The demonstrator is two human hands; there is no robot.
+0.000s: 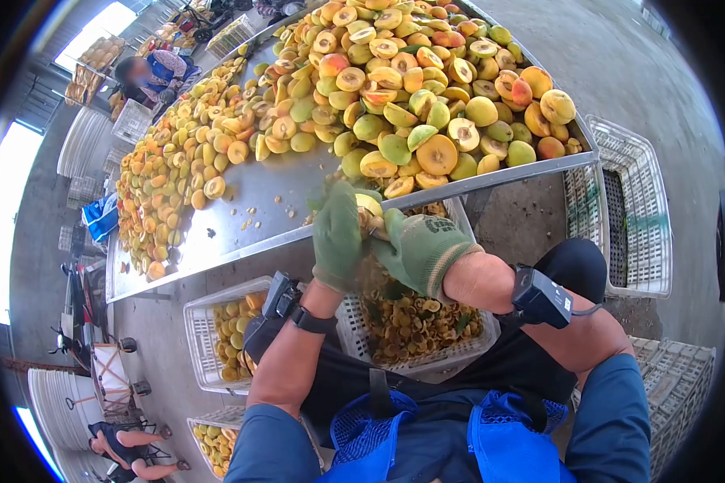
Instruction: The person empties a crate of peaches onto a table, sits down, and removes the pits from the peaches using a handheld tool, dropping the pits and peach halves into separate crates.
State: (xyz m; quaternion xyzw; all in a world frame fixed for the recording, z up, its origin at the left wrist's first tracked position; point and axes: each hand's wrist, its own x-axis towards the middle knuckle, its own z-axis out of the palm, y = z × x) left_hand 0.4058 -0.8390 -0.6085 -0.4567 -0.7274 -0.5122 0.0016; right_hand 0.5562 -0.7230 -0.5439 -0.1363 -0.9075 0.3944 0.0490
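My left hand (337, 235), in a green glove, is closed around a yellow peach (369, 203) near the table's front edge. My right hand (424, 251), in a matching glove, has its fingers closed right beside the peach. A small tan and dark thing shows between the two hands; its kind is too hard to see. Beyond them, halved and whole peaches (395, 72) lie heaped on a metal table (254, 189). Below my hands stands a white crate (350, 326) holding pits and brownish scraps (419, 322).
Left of my legs is a crate of peach halves (201, 346), with another crate (205, 419) lower down. At right stand an empty-looking white crate (648, 217) and stacked crates (673, 386). One person (165, 72) is across the table; another (129, 447) sits lower left.
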